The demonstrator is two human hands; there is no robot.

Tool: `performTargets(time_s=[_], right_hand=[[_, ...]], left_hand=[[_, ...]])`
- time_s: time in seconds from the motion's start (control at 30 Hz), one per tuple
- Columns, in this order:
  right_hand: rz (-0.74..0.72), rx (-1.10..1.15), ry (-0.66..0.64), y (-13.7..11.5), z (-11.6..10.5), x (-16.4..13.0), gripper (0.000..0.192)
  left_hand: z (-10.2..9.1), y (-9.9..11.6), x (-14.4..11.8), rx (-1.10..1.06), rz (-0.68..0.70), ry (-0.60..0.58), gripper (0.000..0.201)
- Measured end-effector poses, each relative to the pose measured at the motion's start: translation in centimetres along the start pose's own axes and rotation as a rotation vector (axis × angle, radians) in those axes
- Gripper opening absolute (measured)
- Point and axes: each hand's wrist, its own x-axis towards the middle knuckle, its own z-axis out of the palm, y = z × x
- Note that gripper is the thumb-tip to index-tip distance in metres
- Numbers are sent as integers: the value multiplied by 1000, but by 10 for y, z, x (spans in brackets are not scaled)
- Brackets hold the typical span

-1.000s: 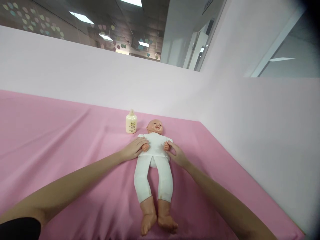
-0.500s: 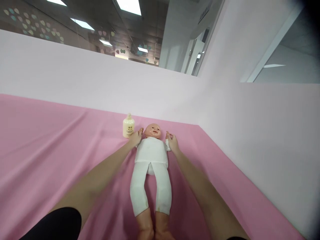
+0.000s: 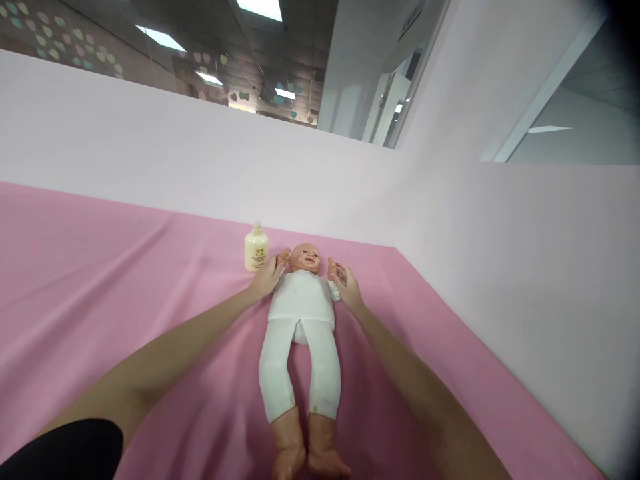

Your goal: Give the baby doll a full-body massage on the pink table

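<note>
Both arms reach forward, one on either side of the doll (image 3: 301, 297), the two hands roughly level at its shoulders. The left forearm (image 3: 195, 337) comes in at a slant from the near left of the doll, bare up to a black sleeve (image 3: 75, 448) around the upper arm. Its left wrist (image 3: 251, 294) is almost straight, and the left hand (image 3: 267, 277) is curled around the doll's arm beside the head, back of the hand showing. The right forearm (image 3: 405, 367) slants in from the doll's near right, bare along its visible length. The right hand (image 3: 349, 288) holds the doll's other arm, its fingers (image 3: 342, 272) bent inward
</note>
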Motion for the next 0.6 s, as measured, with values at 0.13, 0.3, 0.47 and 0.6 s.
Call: performTargets(time_s=[0.13,0.3,0.47,0.6], right_hand=[[-303,-346,-147,-12,-18,-42,47],[-666,-611,-319,-17,-27,-73,40],[-554,-601,-182,-17,-14,-61,41],[-344,-517,-50,-9,6,-30,43]], left_hand=[[-14,1,-45,91,455,-170,37],[-19,-11,-72,221,710,-213,39],[-9,-8,-53,215,517,-212,40],[8,-5,-24,179,268,-64,40]])
